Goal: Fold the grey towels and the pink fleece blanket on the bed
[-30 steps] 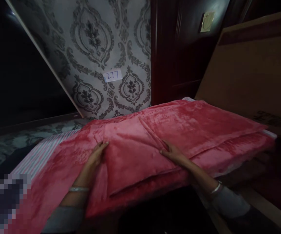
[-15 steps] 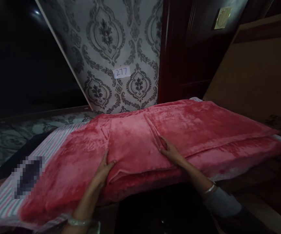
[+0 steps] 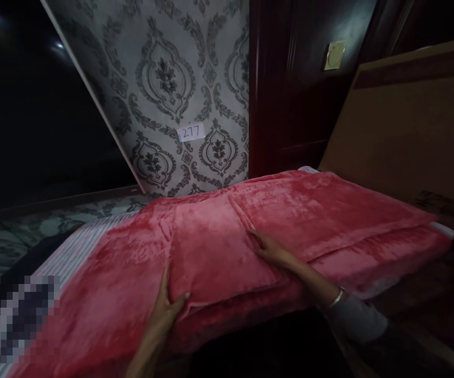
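A red plush blanket lies spread over a long surface, its middle part folded into a flat, layered panel. My left hand rests at the panel's left edge near the front corner, thumb and fingers spread apart. Against the fold line on the panel's right side lies my right hand, with fingers stretched out on the cloth and the thumb apart from them. Neither hand grips the fabric visibly. Part of the front edge beneath the right forearm is hidden.
Striped cloth shows under the blanket at the left, beside a blurred-out patch. A dark screen stands at the back left. Patterned wallpaper bears a "277" label. A large cardboard sheet leans at the right.
The view has shifted, so the scene sits lower and slightly left. The left hand's fingers have straightened forward along the panel's edge; the right hand stays by the fold.
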Demonstrator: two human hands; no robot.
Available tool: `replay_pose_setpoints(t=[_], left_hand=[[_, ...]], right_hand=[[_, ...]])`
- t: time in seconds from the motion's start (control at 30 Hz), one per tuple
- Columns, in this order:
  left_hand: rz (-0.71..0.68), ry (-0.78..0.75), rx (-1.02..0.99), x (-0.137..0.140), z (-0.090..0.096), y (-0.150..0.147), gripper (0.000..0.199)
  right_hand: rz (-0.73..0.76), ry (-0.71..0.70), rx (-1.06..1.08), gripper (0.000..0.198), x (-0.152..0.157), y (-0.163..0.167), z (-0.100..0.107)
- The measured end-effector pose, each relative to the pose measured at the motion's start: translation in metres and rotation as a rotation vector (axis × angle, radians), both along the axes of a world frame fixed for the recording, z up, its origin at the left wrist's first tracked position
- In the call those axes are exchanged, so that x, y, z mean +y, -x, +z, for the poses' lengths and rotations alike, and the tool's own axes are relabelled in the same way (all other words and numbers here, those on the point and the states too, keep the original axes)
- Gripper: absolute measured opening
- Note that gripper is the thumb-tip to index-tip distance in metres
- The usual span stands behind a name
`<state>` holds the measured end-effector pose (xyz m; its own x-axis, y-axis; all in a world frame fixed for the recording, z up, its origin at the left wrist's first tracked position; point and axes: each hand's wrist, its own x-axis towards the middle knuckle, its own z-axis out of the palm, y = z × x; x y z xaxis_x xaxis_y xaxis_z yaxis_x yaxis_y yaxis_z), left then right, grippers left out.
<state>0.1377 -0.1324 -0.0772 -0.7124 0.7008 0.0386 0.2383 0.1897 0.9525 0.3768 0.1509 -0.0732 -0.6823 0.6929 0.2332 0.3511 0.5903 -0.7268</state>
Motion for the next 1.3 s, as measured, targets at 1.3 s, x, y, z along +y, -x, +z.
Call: replay_pose_setpoints(t=[1.3], left_hand=[[-0.037,0.063,-0.177,-0.005,0.02,-0.009,0.114]], right_hand=[[-0.198,0.008,-0.12,0.021,0.011,0.003,-0.002]])
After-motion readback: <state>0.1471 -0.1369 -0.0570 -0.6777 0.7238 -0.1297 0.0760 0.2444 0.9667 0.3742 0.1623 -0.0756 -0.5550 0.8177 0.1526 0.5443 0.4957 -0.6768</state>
